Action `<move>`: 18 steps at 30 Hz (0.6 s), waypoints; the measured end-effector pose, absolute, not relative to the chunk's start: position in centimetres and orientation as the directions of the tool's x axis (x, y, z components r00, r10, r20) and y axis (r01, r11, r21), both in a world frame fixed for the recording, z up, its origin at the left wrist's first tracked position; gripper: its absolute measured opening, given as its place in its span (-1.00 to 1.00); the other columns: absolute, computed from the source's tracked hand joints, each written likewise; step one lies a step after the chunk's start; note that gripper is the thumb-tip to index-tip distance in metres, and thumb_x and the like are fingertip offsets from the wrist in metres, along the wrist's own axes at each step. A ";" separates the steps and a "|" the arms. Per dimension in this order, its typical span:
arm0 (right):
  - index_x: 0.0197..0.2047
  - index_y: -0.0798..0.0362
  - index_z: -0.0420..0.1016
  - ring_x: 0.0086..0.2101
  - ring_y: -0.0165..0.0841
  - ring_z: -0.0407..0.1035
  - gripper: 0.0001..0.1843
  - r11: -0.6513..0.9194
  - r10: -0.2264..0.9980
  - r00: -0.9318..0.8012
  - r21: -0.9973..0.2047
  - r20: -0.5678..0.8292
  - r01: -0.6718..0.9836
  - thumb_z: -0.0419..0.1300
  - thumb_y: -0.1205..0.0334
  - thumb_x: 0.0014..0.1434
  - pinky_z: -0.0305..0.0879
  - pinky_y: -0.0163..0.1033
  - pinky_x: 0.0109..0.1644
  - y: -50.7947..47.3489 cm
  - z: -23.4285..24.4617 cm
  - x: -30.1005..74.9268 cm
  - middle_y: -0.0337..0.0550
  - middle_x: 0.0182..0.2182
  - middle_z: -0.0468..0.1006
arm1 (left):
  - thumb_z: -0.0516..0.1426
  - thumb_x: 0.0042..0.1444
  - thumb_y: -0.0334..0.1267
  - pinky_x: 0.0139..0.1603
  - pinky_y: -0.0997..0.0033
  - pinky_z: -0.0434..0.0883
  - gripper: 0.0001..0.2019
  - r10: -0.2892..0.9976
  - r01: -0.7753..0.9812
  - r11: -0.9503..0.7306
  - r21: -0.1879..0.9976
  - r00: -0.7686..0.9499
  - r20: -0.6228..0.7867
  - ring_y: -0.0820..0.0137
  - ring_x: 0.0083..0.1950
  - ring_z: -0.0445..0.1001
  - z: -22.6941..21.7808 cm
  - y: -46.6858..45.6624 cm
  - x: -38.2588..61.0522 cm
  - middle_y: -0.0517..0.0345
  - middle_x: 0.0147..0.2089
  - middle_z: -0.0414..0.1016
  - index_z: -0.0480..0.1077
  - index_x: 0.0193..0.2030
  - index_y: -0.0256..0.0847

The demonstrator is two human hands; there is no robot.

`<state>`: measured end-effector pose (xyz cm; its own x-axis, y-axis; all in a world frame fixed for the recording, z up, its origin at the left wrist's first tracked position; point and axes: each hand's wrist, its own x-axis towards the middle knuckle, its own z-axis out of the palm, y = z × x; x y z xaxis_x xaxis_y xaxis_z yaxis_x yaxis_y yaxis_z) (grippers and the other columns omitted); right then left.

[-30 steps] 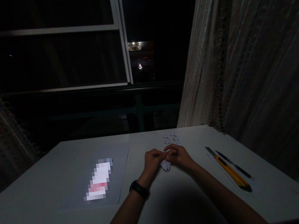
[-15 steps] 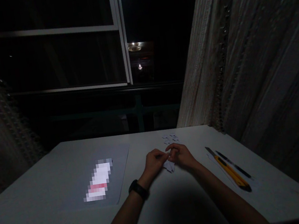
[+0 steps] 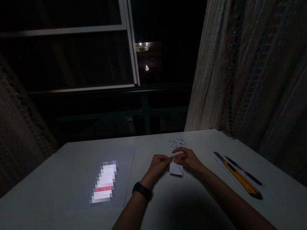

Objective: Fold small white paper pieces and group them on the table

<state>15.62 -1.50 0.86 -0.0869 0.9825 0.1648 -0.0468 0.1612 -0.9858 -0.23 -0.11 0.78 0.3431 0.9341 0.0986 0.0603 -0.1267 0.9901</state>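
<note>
A small folded piece of white paper (image 3: 176,169) with crease lines is held above the white table (image 3: 161,213). My left hand (image 3: 160,164) pinches its upper left side between thumb and fingers. On the other side my right hand (image 3: 187,159) grips the paper's upper right, its index finger arched over the top. The two hands nearly meet, and the paper's upper part is hidden by the fingers. Just beyond them lie several small folded paper pieces (image 3: 180,140) in a cluster. A dark band (image 3: 142,191) circles my left wrist.
To the right lie a yellow utility knife (image 3: 241,179) with its blade out and a dark pen (image 3: 244,170), on a pale sheet. At left a bright blurred-out screen rests on a large sheet of paper (image 3: 127,172). Curtains (image 3: 206,65) and a dark window stand behind.
The folded paper has turned in my fingers: its lower end, pointed before, now shows a broader flat edge. The whole view has shifted slightly, with things appearing further right.
</note>
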 end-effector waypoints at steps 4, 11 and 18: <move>-0.05 -0.04 0.26 -0.40 -0.36 0.41 -0.34 0.179 0.984 0.018 -0.976 0.179 -0.126 0.35 0.20 -0.28 0.32 -0.26 -0.35 -1.7 0.7 15.0 -0.13 -0.26 0.48 | 0.13 -0.11 0.00 -0.56 0.51 0.10 -0.62 0.978 0.077 -0.173 0.982 0.129 0.162 0.54 -0.62 0.17 0.5 0.2 -0.2 0.24 -0.71 0.24 0.33 -0.70 -0.30; -0.06 -0.07 0.29 -0.36 -0.34 0.37 -0.38 0.215 0.975 -0.020 -0.966 0.221 -0.145 0.35 0.16 -0.25 0.35 -0.25 -0.34 -2.2 0.0 13.5 -0.21 -0.38 0.42 | 0.07 -0.06 0.05 -0.56 0.52 0.12 -0.57 0.969 0.077 -0.242 0.967 0.068 0.237 0.54 -0.62 0.15 0.4 0.2 -0.1 0.26 -0.70 0.20 0.27 -0.71 -0.27; -0.19 0.03 0.44 -0.51 -0.45 0.23 -0.62 0.311 0.941 0.121 -0.948 0.316 0.061 0.24 0.08 -0.11 0.26 -0.31 -0.43 -1.4 -0.8 14.2 -0.29 -0.55 0.29 | 0.03 -0.01 0.04 -0.54 0.53 0.14 -0.57 0.936 0.159 -0.340 0.927 0.155 0.316 0.52 -0.59 0.17 0.5 0.0 0.2 0.25 -0.69 0.21 0.33 -0.66 -0.28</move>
<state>14.20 -1.37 -0.80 0.1213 0.9408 0.3164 0.0614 0.3111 -0.9484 0.24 -0.04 0.52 0.1548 0.9359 0.3164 0.1595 -0.3397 0.9269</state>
